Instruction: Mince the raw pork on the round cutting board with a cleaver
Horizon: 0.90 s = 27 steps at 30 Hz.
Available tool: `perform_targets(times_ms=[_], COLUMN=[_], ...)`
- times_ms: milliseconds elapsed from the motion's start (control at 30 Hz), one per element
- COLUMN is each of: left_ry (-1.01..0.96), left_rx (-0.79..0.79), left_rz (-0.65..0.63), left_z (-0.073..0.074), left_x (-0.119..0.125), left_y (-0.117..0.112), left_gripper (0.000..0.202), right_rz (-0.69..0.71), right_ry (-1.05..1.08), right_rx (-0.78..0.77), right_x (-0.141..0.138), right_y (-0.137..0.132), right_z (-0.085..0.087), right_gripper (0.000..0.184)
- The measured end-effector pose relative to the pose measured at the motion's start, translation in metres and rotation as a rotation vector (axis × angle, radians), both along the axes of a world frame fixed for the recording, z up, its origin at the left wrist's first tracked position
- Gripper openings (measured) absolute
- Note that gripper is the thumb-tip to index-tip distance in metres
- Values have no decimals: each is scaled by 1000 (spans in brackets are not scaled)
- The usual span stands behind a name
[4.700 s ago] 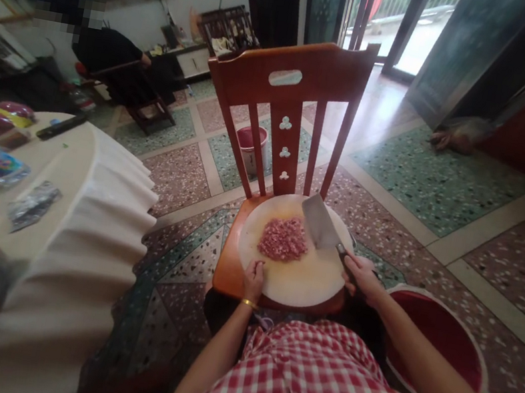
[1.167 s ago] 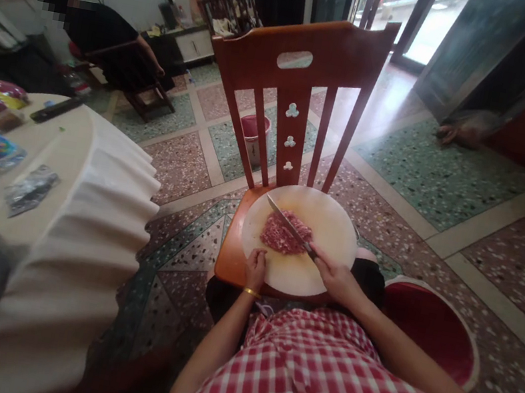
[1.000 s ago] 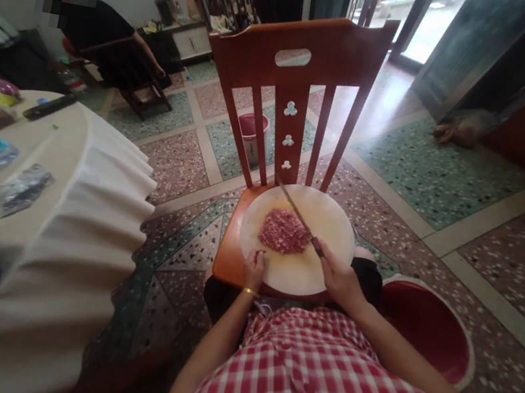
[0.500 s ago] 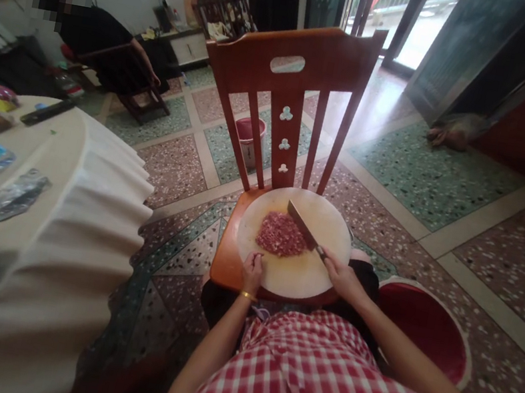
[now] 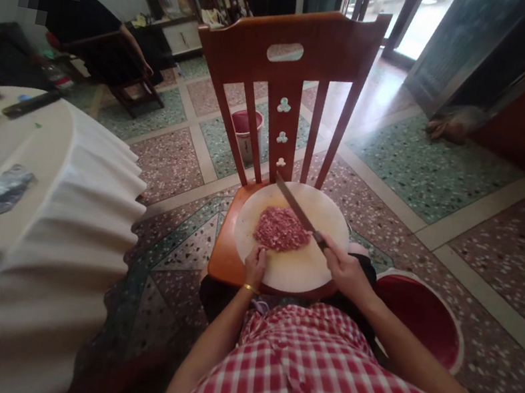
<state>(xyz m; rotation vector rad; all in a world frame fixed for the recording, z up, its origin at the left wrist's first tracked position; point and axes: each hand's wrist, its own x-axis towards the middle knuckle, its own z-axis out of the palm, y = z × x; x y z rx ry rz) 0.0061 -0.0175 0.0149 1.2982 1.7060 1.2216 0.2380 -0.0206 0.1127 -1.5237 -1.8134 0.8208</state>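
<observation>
A round white chopping board (image 5: 297,274) rests on the seat of a wooden chair (image 5: 216,253). Chopped reddish meat (image 5: 282,229) is heaped on its left half. In my right hand (image 5: 339,264) is the handle of a cleaver (image 5: 297,209), its blade seen nearly edge-on and slanting up and left over the meat's far side. My left hand (image 5: 256,264), with a gold bracelet at the wrist, is closed at the near left rim of the board, beside the meat. What its fingers hold, if anything, is too small to make out.
To the left stands a table with a pale cloth (image 5: 96,160), bearing a silvery packet (image 5: 4,191) and a dark-handled item (image 5: 29,104). A red tub (image 5: 418,319) is at my right; a small bin (image 5: 247,127) stands behind the chair. A person (image 5: 89,27) sits far left.
The cleaver has lifted from the meat, its blade turning from broadside to nearly edge-on. My left hand has moved slightly up toward the meat. The whole view has shifted a little.
</observation>
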Motion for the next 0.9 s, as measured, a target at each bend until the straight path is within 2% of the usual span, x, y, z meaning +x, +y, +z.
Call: perform_targets(times_ms=[67,100,200,267,367,433,500,567,633,800,900], left_ry=[3,6,22,29,29,31,32,29,26,17,27], left_rx=[0,1,14,16,2,1,13,26,21,-6,11], left_rz=[0,1,-2,-7,-11,-3,5,5,-3,-5,-8], left_z=[0,0,0,0,1,2,2,2,2,4,5], left_x=[0,0,0,-1,-1,0,0,0,0,1,2], left_y=[0,0,-1,-1,-2,-2,-2,-2,-2,-3,-3], left_gripper=[21,21,21,22,23,23,22,22,22,22,22], right_rz=[-17,-25,-23,-22,-28,-34,-38,-30,-19,-26,-67], right_ry=[18,-5,-117,-101,37,77,43,-18,-27,87,-26], right_rx=[93,84,-108,-170,-47,32,8,-103,-185,-33,-86], right_x=[-1,-1,-1,1,2,0,-1,0,3,7,10], right_y=[-2,-3,-5,-4,-3,-4,-6,-6,-6,-12,-16], right_z=[4,1,-13,-14,-1,1,-8,-20,-21,0,-15], right_gripper=[44,44,42,40,43,46,46,43,40,45,44])
